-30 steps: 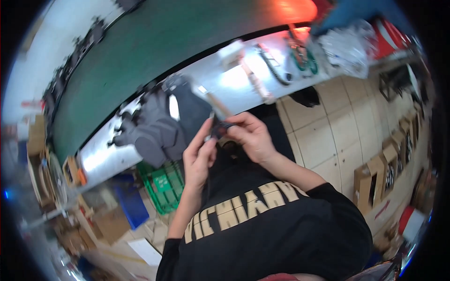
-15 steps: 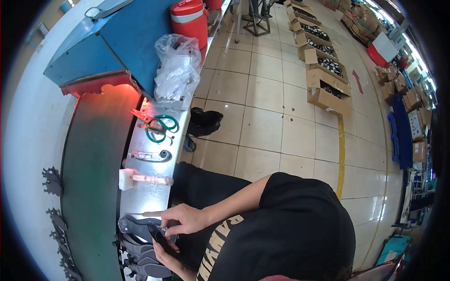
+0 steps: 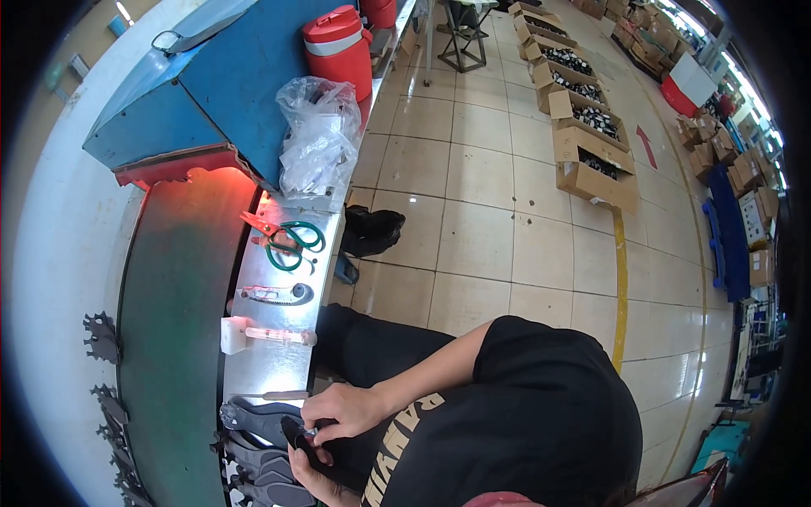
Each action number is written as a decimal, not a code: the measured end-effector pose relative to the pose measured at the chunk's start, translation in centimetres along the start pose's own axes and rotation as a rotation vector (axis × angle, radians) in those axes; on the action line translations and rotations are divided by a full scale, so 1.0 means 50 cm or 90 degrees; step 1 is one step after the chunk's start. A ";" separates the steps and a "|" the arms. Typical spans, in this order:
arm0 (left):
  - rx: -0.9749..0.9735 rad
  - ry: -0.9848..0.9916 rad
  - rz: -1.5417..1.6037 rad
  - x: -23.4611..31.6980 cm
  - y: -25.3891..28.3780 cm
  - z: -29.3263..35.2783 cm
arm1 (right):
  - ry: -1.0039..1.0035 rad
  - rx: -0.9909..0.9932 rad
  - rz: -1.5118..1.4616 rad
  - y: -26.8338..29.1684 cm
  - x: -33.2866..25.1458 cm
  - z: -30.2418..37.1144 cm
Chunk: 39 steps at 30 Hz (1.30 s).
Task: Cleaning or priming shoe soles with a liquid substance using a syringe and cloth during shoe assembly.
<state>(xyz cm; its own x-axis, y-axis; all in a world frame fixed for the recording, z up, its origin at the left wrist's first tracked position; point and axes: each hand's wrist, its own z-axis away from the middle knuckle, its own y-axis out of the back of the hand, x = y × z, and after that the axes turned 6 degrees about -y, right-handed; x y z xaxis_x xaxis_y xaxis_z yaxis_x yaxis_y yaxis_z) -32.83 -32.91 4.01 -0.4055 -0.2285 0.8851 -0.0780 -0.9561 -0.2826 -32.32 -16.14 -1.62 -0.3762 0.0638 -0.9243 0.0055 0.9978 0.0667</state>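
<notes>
My left hand holds a curved black piece just off the bench edge, its fingers wrapped around the lower part. Above it, my right hand is pinched at the upper edge of that piece. A tiny pale, shiny bit shows between its fingertips, too small to name. Several dark grey moulded pieces lie piled on the metal bench beside my hands. A slim knife-like tool lies across the bench just beyond them. My sleeve and body hide part of the left forearm.
On the bench lie a white block with a clear rod, a cutter-like tool and green-handled scissors. A green conveyor belt runs past, under a blue hood. Cardboard boxes line the floor.
The whole view has shifted slightly, so the bench things sit a little lower. Both hands stay at the black piece, with the right fingers slightly changed in position.
</notes>
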 end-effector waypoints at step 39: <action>-0.058 -0.145 -0.153 -0.008 0.020 0.019 | 0.002 -0.198 -0.013 0.014 -0.017 0.008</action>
<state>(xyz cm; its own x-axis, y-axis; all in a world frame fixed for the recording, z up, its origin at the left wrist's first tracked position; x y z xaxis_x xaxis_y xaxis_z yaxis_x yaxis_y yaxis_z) -31.87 -33.97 3.73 -0.1533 -0.0433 0.9872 -0.2318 -0.9696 -0.0785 -31.61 -15.49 -0.94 -0.3758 0.0440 -0.9256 -0.2852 0.9449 0.1607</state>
